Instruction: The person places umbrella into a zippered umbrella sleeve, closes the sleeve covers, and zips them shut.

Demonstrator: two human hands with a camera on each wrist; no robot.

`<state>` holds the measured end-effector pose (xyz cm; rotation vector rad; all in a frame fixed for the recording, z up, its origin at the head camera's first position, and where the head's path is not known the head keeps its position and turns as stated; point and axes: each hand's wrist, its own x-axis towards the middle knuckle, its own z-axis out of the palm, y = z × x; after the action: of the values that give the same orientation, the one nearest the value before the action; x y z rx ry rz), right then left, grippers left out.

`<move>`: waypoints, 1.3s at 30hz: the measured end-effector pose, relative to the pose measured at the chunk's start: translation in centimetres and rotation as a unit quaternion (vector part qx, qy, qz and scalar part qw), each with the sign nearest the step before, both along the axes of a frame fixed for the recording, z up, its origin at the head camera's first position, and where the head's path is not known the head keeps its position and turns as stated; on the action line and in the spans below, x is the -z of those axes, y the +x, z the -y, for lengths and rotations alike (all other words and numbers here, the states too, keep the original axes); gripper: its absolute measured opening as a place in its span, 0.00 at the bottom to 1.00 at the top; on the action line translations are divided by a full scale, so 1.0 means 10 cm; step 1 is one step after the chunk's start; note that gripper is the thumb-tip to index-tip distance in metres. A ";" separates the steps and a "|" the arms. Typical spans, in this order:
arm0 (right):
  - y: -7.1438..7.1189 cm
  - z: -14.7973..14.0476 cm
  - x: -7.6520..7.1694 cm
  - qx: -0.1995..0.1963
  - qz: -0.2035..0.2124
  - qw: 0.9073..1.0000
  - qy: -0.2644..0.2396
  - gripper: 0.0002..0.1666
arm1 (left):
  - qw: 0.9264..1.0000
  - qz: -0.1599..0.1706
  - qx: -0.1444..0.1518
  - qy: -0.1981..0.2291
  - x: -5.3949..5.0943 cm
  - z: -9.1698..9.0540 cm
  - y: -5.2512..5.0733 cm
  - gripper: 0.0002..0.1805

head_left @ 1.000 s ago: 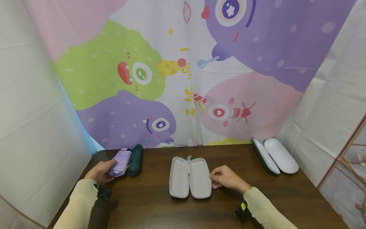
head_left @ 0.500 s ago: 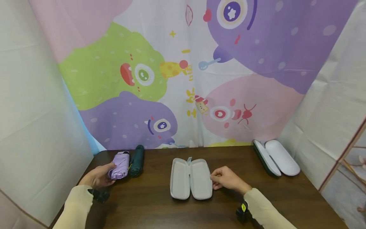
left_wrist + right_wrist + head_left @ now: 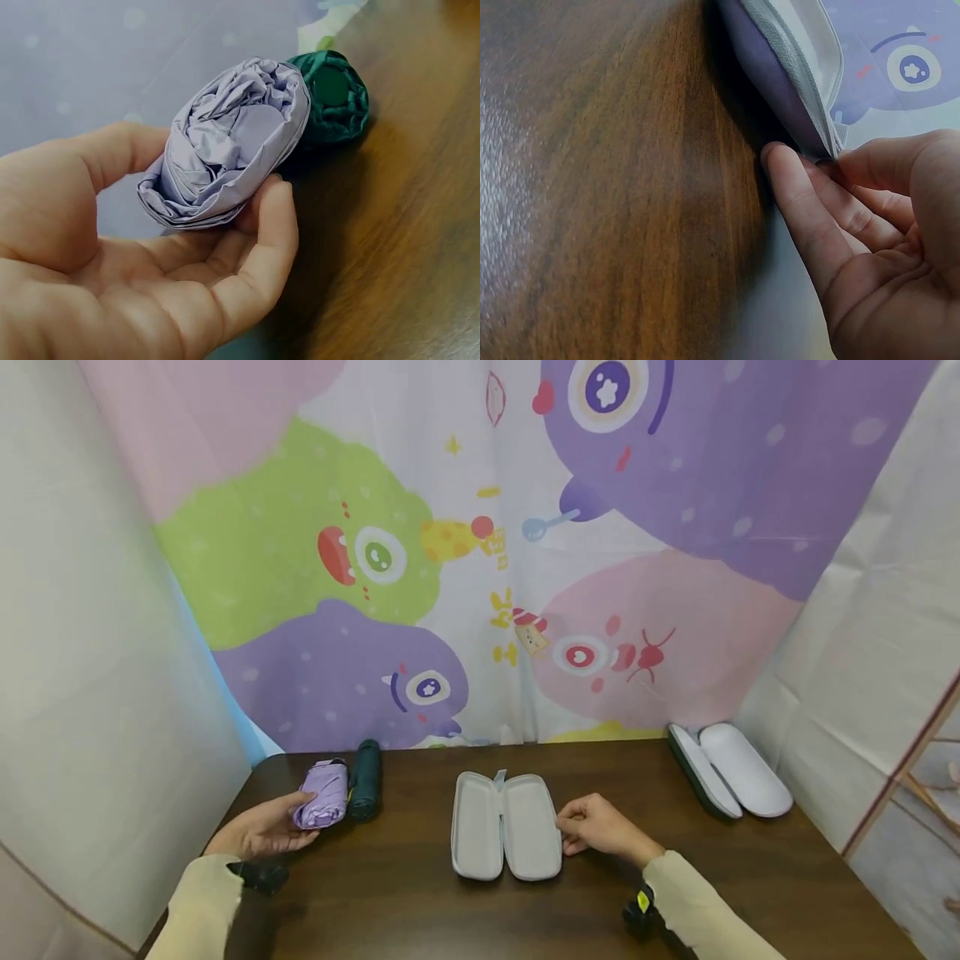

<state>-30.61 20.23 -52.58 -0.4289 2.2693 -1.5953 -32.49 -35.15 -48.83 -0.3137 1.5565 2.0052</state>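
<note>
In the head view my left hand (image 3: pixel 266 828) grips a folded lilac umbrella (image 3: pixel 324 795) at the table's left. In the left wrist view the thumb lies on one side of the umbrella's rolled end (image 3: pixel 232 142), with the fingers curled beneath. Close beside it lies a folded dark green umbrella (image 3: pixel 366 781). An unfolded zip case (image 3: pixel 531 831), grey inside, rests mid-table. My right hand (image 3: pixel 603 828) pinches that case's right edge; in the right wrist view its outside is purple (image 3: pixel 761 64), and thumb and fingers meet at the zipper end.
A second opened case (image 3: pixel 742 772), white inside and dark green outside, lies at the back right of the brown table (image 3: pixel 420 918). A cartoon-printed curtain (image 3: pixel 360 685) hangs along the back edge, with pale cloth walls on both sides.
The lilac umbrella has come slightly toward me in my left hand, its far end pulled back relative to the green one. The right hand keeps its place at the case edge.
</note>
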 end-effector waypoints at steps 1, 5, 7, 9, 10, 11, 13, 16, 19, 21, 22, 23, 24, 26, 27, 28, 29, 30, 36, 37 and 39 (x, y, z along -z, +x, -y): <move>0.00 -0.01 0.00 0.000 0.002 1.000 0.001 0.12 | 1.000 0.003 0.008 0.004 0.02 -0.01 -0.01 0.14; -0.02 -0.02 0.01 -0.003 -0.002 1.000 -0.009 0.12 | 1.000 -0.013 -0.007 -0.021 0.06 -0.04 0.01 0.14; -0.02 -0.03 0.02 -0.003 -0.003 1.000 -0.012 0.12 | 0.998 -0.032 -0.016 -0.051 0.07 -0.06 0.03 0.15; -0.02 -0.03 0.02 -0.002 -0.001 1.000 -0.013 0.12 | 0.996 -0.048 -0.021 -0.077 0.08 -0.08 0.04 0.15; -0.02 -0.03 0.02 -0.003 0.001 1.000 -0.013 0.12 | 0.994 -0.054 -0.022 -0.088 0.10 -0.08 0.06 0.15; -0.01 -0.03 0.02 -0.003 0.001 1.000 -0.013 0.12 | 0.993 -0.058 -0.023 -0.096 0.11 -0.09 0.08 0.15; 0.00 -0.03 0.02 -0.001 0.001 1.000 -0.013 0.12 | 0.992 -0.066 -0.028 -0.108 0.11 -0.11 0.11 0.16; 0.00 -0.03 0.01 0.002 -0.004 1.000 -0.011 0.12 | 0.989 -0.081 -0.030 -0.117 0.10 -0.13 0.14 0.15; -0.01 -0.03 0.01 0.001 -0.005 1.000 -0.004 0.13 | 0.986 -0.097 -0.025 -0.130 0.06 -0.14 0.17 0.14; -0.01 -0.03 0.01 -0.002 -0.007 1.000 0.005 0.13 | 0.984 -0.106 -0.020 -0.141 0.02 -0.14 0.19 0.13; -0.01 -0.03 0.01 -0.004 -0.009 1.000 0.010 0.13 | 0.983 -0.112 -0.014 -0.147 0.00 -0.13 0.20 0.12; -0.01 -0.04 0.01 -0.005 -0.012 1.000 0.013 0.13 | 0.981 -0.116 -0.011 -0.155 -0.03 -0.13 0.20 0.12; -0.01 -0.04 0.01 -0.005 -0.015 1.000 0.018 0.13 | 0.979 -0.124 -0.006 -0.161 -0.05 -0.13 0.21 0.12; -0.01 -0.04 0.00 -0.005 -0.024 0.999 0.027 0.13 | 0.976 -0.135 0.001 -0.168 -0.12 -0.12 0.22 0.13; -0.01 -0.04 0.00 -0.005 -0.031 0.999 0.033 0.13 | 0.975 -0.142 0.005 -0.170 -0.16 -0.13 0.23 0.14; -0.01 -0.04 0.00 -0.005 -0.037 0.999 0.039 0.12 | 0.974 -0.148 0.011 -0.171 -0.20 -0.13 0.23 0.15; -0.01 -0.05 0.00 -0.005 -0.043 0.998 0.045 0.12 | 0.973 -0.156 0.017 -0.168 -0.23 -0.14 0.23 0.16; -0.01 -0.05 0.00 -0.006 -0.050 0.997 0.052 0.12 | 0.973 -0.161 0.020 -0.162 -0.27 -0.16 0.23 0.17; 0.01 -0.05 -0.02 -0.006 -0.064 0.996 0.061 0.12 | 0.972 -0.183 0.058 -0.133 -0.45 -0.35 0.23 0.16; 0.02 -0.04 -0.02 -0.005 -0.062 0.996 0.060 0.12 | 0.972 -0.185 0.063 -0.133 -0.47 -0.39 0.23 0.16; 0.03 -0.03 -0.03 -0.004 -0.060 0.996 0.060 0.12 | 0.971 -0.185 0.065 -0.135 -0.50 -0.47 0.24 0.17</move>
<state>-30.34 20.57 -52.24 -0.5137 2.4342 -1.4566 -30.04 -30.47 -43.83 0.0678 2.0319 1.8211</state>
